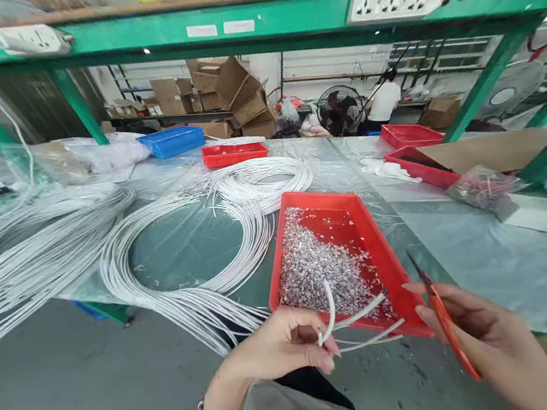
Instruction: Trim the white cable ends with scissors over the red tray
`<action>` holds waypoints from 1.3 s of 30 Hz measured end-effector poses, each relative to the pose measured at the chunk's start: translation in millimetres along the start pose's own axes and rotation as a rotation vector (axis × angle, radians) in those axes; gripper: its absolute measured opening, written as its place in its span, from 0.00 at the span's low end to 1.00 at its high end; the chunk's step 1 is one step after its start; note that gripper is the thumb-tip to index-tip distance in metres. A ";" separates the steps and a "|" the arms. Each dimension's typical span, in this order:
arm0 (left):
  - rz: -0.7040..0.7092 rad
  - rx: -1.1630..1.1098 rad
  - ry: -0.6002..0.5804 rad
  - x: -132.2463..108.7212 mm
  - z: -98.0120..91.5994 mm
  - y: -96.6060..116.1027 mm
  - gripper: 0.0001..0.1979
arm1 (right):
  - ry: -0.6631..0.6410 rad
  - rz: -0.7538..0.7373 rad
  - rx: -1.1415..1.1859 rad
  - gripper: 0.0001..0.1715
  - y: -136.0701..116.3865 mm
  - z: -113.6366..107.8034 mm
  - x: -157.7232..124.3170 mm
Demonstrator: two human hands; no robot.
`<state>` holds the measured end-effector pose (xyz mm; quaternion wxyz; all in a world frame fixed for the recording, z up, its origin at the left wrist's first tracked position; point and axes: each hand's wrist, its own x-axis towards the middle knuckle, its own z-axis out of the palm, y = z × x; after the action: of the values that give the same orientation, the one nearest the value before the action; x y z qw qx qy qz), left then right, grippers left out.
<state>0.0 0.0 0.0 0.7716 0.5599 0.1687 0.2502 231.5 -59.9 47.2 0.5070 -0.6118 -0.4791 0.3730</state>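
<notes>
My left hand (pixel 297 346) is closed, thumb against fingers, around several white cables (pixel 363 311) whose short ends stick out to the right and curl upward. Held in my right hand (pixel 482 332) are slim scissors (pixel 443 317) with orange handles and a dark pointed tip aimed up and away. A gap separates the tip from the cable ends. Just beyond both hands lies a red tray (pixel 379 245), partly covered by a heap of small silvery metal bits (pixel 316 266). Coiled white cable (pixel 174 292) spreads over the table to the left of the tray.
Another cable bundle (pixel 41 242) hangs past the table's left edge. Behind the coils stand a small red tray (pixel 235 153) and a blue bin (pixel 172 142). At right are red trays (pixel 424 168) and a white box (pixel 544 213). A green shelf frame (pixel 280 26) crosses overhead.
</notes>
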 end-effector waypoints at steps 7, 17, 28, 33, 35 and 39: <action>0.017 -0.133 0.199 1.7 2.1 0.8 0.16 | -0.343 0.057 -0.108 0.46 5.8 5.7 -22.1; 0.103 0.157 0.361 -4.0 21.7 17.8 0.16 | -0.830 0.020 -0.563 0.41 -6.3 8.2 -13.0; 0.107 0.179 0.397 -4.8 24.4 13.9 0.18 | -0.829 -0.221 -0.591 0.26 2.2 2.9 -14.3; 0.138 0.217 0.420 -5.4 24.3 14.3 0.17 | -0.872 0.027 -0.726 0.39 -15.8 10.7 -13.3; 0.129 0.236 0.430 -5.9 23.4 13.4 0.16 | -0.882 0.049 -0.729 0.36 -19.8 13.4 -13.7; 0.150 0.196 0.423 -7.4 23.3 12.8 0.14 | -0.864 0.087 -0.679 0.37 -25.6 17.5 -14.5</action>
<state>4.0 -19.2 19.4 0.6403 0.5783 0.3080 0.4009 205.9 -68.5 68.1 0.0224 -0.5516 -0.7112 0.4353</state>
